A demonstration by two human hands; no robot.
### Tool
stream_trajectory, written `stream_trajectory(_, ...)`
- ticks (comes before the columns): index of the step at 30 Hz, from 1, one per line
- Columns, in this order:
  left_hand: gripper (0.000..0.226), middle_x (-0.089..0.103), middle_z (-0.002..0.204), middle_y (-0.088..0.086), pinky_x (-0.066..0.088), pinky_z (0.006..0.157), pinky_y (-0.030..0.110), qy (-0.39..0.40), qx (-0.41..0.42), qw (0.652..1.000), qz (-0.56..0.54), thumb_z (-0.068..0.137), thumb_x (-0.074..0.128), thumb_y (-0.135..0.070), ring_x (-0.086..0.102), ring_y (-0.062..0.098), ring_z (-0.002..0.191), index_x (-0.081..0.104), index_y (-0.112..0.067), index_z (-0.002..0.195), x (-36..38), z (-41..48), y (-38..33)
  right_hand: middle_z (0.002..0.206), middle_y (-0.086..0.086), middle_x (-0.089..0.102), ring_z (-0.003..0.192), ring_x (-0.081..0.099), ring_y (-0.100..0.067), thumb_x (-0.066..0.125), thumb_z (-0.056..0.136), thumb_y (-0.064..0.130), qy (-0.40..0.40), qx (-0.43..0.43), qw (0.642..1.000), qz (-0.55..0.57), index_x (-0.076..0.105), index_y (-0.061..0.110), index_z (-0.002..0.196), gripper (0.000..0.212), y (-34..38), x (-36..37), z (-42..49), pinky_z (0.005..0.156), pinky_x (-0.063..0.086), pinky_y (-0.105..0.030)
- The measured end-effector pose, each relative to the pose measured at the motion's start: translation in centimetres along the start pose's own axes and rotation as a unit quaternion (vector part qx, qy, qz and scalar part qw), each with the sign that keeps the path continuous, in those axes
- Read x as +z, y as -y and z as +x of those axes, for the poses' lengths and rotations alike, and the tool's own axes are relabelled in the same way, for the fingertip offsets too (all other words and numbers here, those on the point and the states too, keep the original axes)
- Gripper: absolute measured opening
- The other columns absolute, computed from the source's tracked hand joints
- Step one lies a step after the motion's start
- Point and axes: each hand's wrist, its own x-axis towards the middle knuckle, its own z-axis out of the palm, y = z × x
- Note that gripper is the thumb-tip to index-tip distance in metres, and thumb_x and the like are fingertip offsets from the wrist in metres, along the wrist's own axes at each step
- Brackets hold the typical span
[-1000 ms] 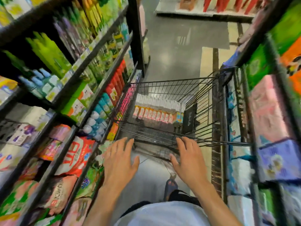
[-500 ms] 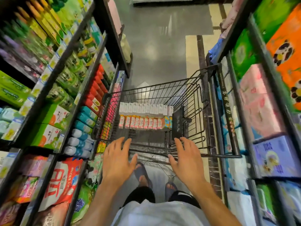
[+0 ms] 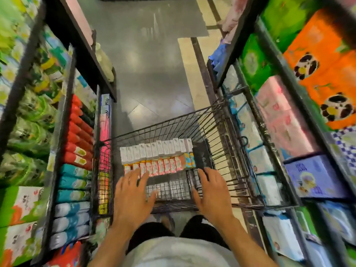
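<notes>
A black wire shopping cart [image 3: 227, 151] stands in a narrow store aisle right in front of me. Inside it lies a row of small white and pink boxes [image 3: 156, 157], with a black flat item [image 3: 202, 155] upright at their right end. My left hand [image 3: 133, 195] lies flat over the cart's near rim, fingers straight and spread. At the rim's right part my right hand [image 3: 212, 193] rests in the same way, fingers extended. Neither hand curls round anything.
Dark shelving [image 3: 63, 132] on the left carries red, teal and blue packs and green bags. Shelving on the right [image 3: 273, 60] holds orange, pink and purple tissue packs. The grey aisle floor [image 3: 146, 60] runs ahead of the cart. My legs are just behind the cart.
The view has tilted further down and the cart sits lower in the frame. Both hands stay on the cart's near rim, now reaching slightly over it.
</notes>
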Motion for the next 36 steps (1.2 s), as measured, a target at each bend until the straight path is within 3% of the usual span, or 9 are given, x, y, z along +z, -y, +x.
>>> stream_trajectory(8, 0.072, 0.046, 0.154, 0.009, 0.036, 0.117, 0.053, 0.051, 0.033, 0.998, -0.029, 0.095, 0.033, -0.063, 0.040, 0.032, 0.143, 0.047, -0.020, 0.150, 1.6, 5.0, 3.2, 0.143, -0.015, 0.055, 0.135, 0.049, -0.036, 0.060, 0.097, 0.048, 0.015, 0.065, 0.998, -0.008, 0.052, 0.011, 0.147, 0.063, 1.0, 3.0, 4.8, 0.113, 0.045, -0.050)
stream_trajectory(13, 0.068, 0.044, 0.156, 0.007, 0.034, 0.118, 0.055, 0.087, 0.037, 0.994, -0.058, 0.092, 0.054, -0.057, 0.038, 0.031, 0.144, 0.047, -0.022, 0.150, 4.4, 8.3, 2.8, 0.146, -0.014, 0.051, 0.138, 0.046, -0.036, 0.059, 0.098, 0.045, 0.051, 0.074, 0.996, 0.005, 0.047, 0.010, 0.150, 0.064, 0.0, 5.7, 7.7, 0.112, 0.044, -0.052)
stream_trajectory(17, 0.069, 0.046, 0.155, 0.007, 0.036, 0.117, 0.053, 0.124, 0.057, 0.988, -0.066, 0.093, 0.050, -0.058, 0.040, 0.030, 0.143, 0.046, -0.021, 0.151, 8.4, 11.9, 1.2, 0.147, -0.014, 0.049, 0.137, 0.045, -0.035, 0.059, 0.099, 0.044, 0.059, 0.078, 0.995, 0.020, 0.045, 0.010, 0.150, 0.063, -1.8, 8.0, 9.6, 0.113, 0.044, -0.051)
stream_trajectory(22, 0.070, 0.035, 0.163, 0.007, 0.025, 0.123, 0.048, 0.195, 0.084, 0.975, -0.068, 0.097, 0.053, -0.056, 0.030, 0.031, 0.150, 0.032, -0.027, 0.157, 15.5, 17.2, -2.6, 0.148, -0.013, 0.047, 0.138, 0.045, -0.035, 0.060, 0.099, 0.044, 0.053, 0.086, 0.994, 0.035, 0.045, 0.011, 0.150, 0.062, -4.7, 10.7, 11.2, 0.113, 0.043, -0.052)
stream_trajectory(26, 0.075, 0.033, 0.163, 0.011, 0.032, 0.119, 0.052, 0.223, 0.093, 0.967, -0.086, 0.095, 0.061, -0.049, 0.032, 0.036, 0.148, 0.030, -0.022, 0.159, 21.9, 21.9, -5.0, 0.149, -0.015, 0.047, 0.138, 0.045, -0.037, 0.062, 0.099, 0.039, 0.068, 0.084, 0.994, 0.036, 0.047, 0.009, 0.149, 0.061, -6.8, 12.7, 11.6, 0.113, 0.042, -0.053)
stream_trajectory(31, 0.092, 0.030, 0.162, 0.012, 0.042, 0.112, 0.056, 0.228, 0.111, 0.963, -0.089, 0.083, 0.076, -0.038, 0.033, 0.036, 0.145, 0.029, -0.016, 0.159, 29.3, 26.7, -6.8, 0.148, -0.014, 0.048, 0.137, 0.046, -0.033, 0.069, 0.097, 0.036, 0.058, 0.097, 0.992, 0.060, 0.051, 0.008, 0.147, 0.060, -8.7, 14.6, 12.0, 0.113, 0.043, -0.046)
stream_trajectory(36, 0.099, 0.020, 0.165, 0.010, 0.035, 0.117, 0.056, 0.223, 0.142, 0.964, -0.042, 0.080, 0.080, -0.038, 0.027, 0.037, 0.147, 0.024, -0.017, 0.159, 33.3, 28.7, -8.0, 0.147, -0.015, 0.051, 0.137, 0.047, -0.031, 0.063, 0.099, 0.036, 0.044, 0.091, 0.992, 0.076, 0.053, 0.007, 0.146, 0.056, -9.8, 16.4, 12.5, 0.115, 0.041, -0.044)
